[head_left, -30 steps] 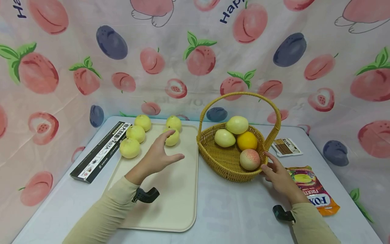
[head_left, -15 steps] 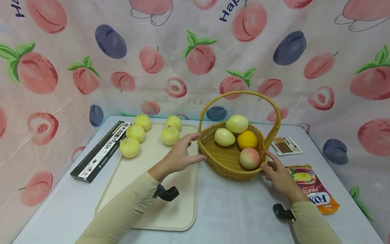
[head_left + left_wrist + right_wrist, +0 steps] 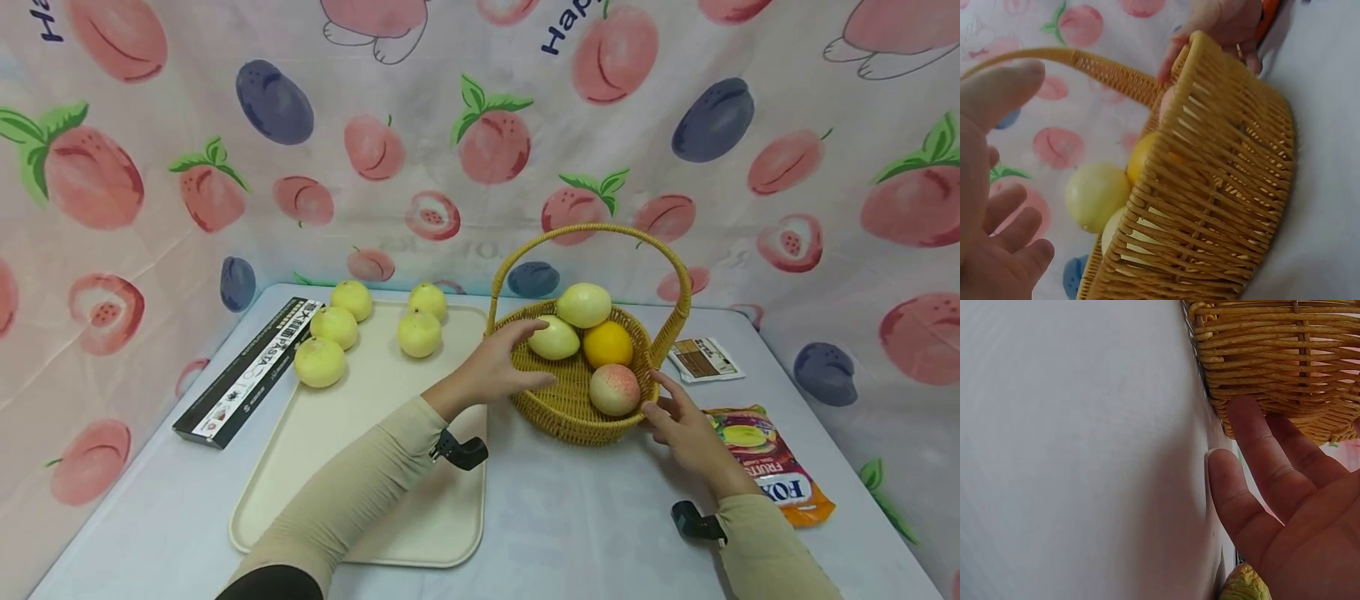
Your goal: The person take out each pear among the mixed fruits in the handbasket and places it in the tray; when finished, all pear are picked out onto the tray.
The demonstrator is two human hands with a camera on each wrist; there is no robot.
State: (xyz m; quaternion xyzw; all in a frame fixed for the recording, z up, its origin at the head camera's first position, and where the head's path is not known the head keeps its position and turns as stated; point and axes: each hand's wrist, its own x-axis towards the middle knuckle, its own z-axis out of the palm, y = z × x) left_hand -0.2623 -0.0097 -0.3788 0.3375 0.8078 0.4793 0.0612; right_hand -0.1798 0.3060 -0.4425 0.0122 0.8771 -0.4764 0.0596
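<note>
A wicker basket [image 3: 558,425] with a tall arched handle holds two pale yellow-green oval fruits [image 3: 585,306], an orange [image 3: 608,345] and a peach [image 3: 615,391]. My left hand [image 3: 495,367] reaches over its left rim with thumb and fingers spread, holding nothing. In the left wrist view, these fingers [image 3: 1019,234] hang apart from the fruit. At the basket's right end, my right hand [image 3: 686,433] touches the rim beside the handle's foot. The right wrist view shows its nearly straight fingers [image 3: 1272,462] against the outer wicker wall.
Left of the basket lies a cream tray [image 3: 405,417] with several round yellow-green fruits [image 3: 319,362] towards its far end. A long black PASTA box [image 3: 251,371] flanks the tray. On the right are a small packet [image 3: 705,361] and a candy bag [image 3: 772,467].
My left hand has moved right, from above the tray to over the basket's left side, its fingers still spread. The right hand and the basket stay in place.
</note>
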